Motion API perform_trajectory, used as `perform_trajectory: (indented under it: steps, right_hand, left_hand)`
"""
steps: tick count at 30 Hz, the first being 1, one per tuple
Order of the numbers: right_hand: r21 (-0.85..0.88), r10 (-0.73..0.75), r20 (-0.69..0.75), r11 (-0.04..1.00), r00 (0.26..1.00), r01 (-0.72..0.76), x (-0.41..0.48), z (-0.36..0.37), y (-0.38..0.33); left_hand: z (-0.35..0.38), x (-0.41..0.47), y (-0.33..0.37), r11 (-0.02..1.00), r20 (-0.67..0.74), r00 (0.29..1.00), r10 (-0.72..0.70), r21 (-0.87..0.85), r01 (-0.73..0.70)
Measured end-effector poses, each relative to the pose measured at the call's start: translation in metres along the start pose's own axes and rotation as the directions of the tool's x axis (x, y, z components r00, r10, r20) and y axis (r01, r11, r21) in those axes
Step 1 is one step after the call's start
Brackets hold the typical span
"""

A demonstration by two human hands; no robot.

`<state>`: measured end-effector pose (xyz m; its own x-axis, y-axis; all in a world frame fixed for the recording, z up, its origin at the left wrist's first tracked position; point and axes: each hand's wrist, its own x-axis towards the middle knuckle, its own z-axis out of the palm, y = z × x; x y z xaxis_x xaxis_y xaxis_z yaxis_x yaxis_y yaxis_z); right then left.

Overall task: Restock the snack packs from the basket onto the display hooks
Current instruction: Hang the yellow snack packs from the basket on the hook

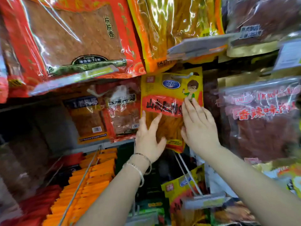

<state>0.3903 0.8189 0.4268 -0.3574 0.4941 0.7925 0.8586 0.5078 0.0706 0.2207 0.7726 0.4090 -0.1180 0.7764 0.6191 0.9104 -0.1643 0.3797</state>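
The step in hand seems to be hanging one pack. The yellow plastic snack pack with a red band (pixel 169 93) hangs under the fingertips, and its top sits at a pale display hook (pixel 180 77) just above them. The left hand (pixel 149 137) and the right hand (pixel 199 128) lie on it with straight fingers, pressing, not clasping. Next, I judge, the hands must withdraw gently and fetch another; no basket is in view. Around the hands hang crowded red and orange glossy packs (pixel 78 35).

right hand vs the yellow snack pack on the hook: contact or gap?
Touching. Head view: the right hand lies with straight fingers flat on the front of the yellow snack pack, fingertips overlapping its red band.
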Motion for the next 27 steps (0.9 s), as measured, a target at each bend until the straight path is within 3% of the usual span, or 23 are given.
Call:
perform_trajectory:
  steps: [4, 10, 16, 19, 22, 24, 27]
  right_hand:
    - [0.017, 0.039, 0.182, 0.999, 0.983, -0.043, 0.021, 0.013, -0.004]
    - [0.026, 0.031, 0.292, 0.999, 0.956, -0.040, 0.037, 0.015, -0.001]
    - [0.271, 0.015, 0.381, 0.954, 0.925, -0.127, 0.024, -0.021, -0.003]
    - [0.453, 0.019, 0.334, 0.874, 0.942, -0.178, -0.015, -0.043, -0.010]
    - [0.656, 0.088, 0.324, 0.696, 0.942, -0.291, -0.080, -0.065, -0.024]
    - [0.714, 0.109, 0.377, 0.599, 0.920, -0.363, -0.135, -0.074, -0.036]
    - [0.692, 0.045, 0.568, 0.515, 0.822, -0.506, -0.230, -0.077, -0.055]
  left_hand:
    - [0.013, 0.018, -0.011, 0.999, 0.062, 0.998, -0.034, -0.022, 0.035]
    - [0.020, 0.028, -0.013, 0.992, 0.180, 0.978, -0.110, 0.076, 0.098]
    - [-0.007, 0.007, 0.004, 0.989, 0.282, 0.952, -0.120, -0.050, 0.139]
    - [-0.030, -0.042, 0.025, 0.976, 0.149, 0.983, -0.104, -0.173, 0.129]
    - [-0.048, -0.117, 0.046, 0.915, 0.044, 0.984, -0.172, -0.362, 0.176]
    - [-0.051, -0.182, 0.051, 0.873, 0.082, 0.970, -0.227, -0.425, 0.240]
    - [-0.037, -0.296, 0.044, 0.797, 0.278, 0.898, -0.340, -0.422, 0.432]
